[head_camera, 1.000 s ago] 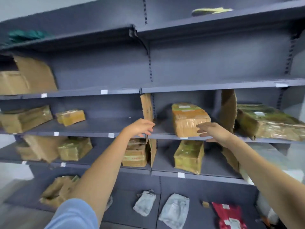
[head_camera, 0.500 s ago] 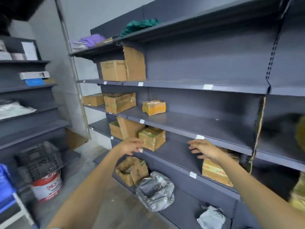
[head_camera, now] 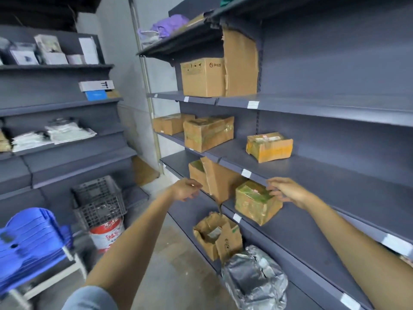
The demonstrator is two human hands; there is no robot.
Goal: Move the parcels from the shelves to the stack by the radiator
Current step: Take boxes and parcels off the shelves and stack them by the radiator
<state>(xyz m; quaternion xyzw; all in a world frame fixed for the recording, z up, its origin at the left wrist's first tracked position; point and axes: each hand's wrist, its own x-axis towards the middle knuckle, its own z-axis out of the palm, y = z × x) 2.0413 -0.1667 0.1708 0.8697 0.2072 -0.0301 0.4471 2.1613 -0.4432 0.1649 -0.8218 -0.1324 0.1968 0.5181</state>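
Here both hands' grips hang released beside the taped parcel (head_camera: pixel 257 202), its long axis running into the shelf (head_camera: pixel 312 166).

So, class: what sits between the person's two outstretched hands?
In the head view, a leaning cardboard sheet and a taped green-yellow parcel sit between the left hand and right hand.

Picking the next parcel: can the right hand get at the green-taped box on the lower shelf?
Probably yes: the right hand hovers at the green-taped box's top edge, nothing between them; the shelf above leaves room.
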